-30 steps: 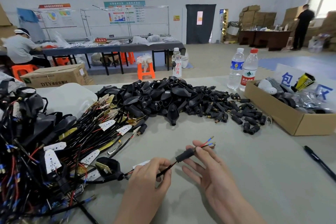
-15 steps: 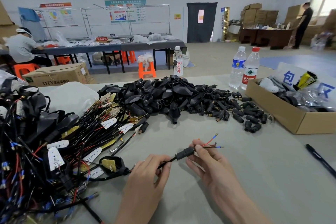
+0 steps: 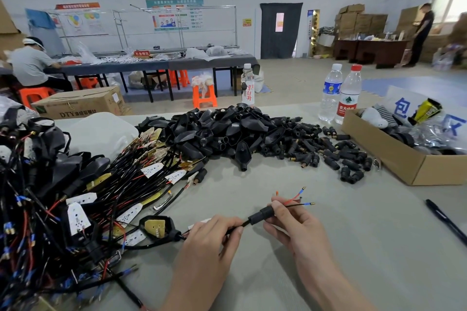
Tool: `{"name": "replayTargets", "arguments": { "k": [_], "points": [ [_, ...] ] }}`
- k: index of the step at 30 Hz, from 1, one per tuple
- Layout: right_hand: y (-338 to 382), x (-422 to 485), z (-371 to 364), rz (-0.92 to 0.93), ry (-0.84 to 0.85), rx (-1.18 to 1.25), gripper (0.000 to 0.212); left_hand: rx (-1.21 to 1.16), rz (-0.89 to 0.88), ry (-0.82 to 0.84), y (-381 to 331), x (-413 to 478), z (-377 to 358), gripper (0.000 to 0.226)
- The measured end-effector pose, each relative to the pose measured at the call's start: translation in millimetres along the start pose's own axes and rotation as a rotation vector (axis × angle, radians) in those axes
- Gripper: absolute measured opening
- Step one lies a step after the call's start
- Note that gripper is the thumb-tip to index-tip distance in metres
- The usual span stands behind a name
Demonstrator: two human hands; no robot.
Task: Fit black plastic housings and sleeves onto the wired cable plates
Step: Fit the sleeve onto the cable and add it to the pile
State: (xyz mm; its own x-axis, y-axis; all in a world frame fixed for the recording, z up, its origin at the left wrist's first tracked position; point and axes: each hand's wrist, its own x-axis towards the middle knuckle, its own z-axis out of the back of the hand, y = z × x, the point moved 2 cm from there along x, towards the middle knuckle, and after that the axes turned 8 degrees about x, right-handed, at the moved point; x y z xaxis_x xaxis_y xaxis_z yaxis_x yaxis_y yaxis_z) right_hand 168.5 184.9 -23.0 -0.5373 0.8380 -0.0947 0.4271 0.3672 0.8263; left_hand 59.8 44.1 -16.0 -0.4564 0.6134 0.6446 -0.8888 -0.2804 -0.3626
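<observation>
The right hand (image 3: 295,230) has its fingers clamped on the black sleeve (image 3: 260,215); the left hand (image 3: 209,242) pinches the cable (image 3: 243,224) just behind it, low over the desk (image 3: 353,247). The sleeve lies along the cable, with the housing (image 3: 171,230) off leftward.

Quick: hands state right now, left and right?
Left hand: pinching the black cable.
Right hand: gripping the black sleeve on that cable.

Grey bench (image 3: 379,260) is carrying heaped black housings (image 3: 227,129) and sleeves (image 3: 328,155) centre, wired cable plates (image 3: 151,170) tangling at left. Cardboard box (image 3: 394,159), two bottles (image 3: 348,98), pen (image 3: 444,219) are lying right.
</observation>
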Motion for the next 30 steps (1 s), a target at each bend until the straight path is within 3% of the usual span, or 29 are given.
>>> {"name": "replayTargets", "arguments": {
  "k": [9,19,30],
  "points": [
    [-2.2,-0.6,2.3,0.029,-0.032,-0.066,0.019,0.015,-0.031,-0.005,-0.9,1.1,-2.6,0.021],
    [0.0,0.4,1.7,0.015,-0.037,-0.146,0.018,0.061,-0.130,-0.013,1.8,3.0,-6.7,0.020],
    [1.4,-0.1,1.9,0.020,0.008,-0.199,0.017,0.016,-0.082,0.034,5.1,2.4,-8.9,0.022]
  ]
}}
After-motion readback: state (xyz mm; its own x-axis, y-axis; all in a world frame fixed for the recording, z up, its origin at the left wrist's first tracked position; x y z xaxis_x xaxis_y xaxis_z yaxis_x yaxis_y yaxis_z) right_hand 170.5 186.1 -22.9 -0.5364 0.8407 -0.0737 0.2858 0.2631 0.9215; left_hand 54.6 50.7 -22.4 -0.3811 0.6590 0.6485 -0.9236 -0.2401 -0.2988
